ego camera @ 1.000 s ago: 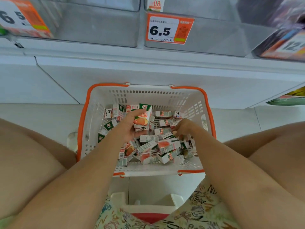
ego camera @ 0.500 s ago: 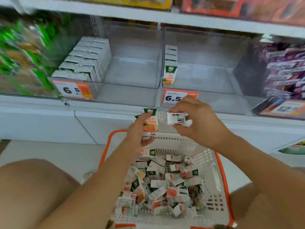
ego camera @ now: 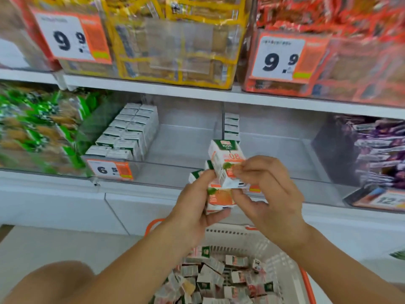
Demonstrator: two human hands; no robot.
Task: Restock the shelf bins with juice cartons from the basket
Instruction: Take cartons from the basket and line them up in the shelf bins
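Both hands have risen from the basket (ego camera: 285, 266) to the clear shelf bin (ego camera: 285, 150). Left hand (ego camera: 192, 216) grips orange juice cartons (ego camera: 219, 199), fingers curled. Right hand (ego camera: 269, 194) pinches the top carton (ego camera: 223, 159) above them, upright, slightly tilted.

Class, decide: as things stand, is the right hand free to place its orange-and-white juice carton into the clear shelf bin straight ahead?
Probably yes. The right hand pinches the orange-and-white juice carton just before the clear shelf bin, whose open floor beside its single carton row looks unobstructed.
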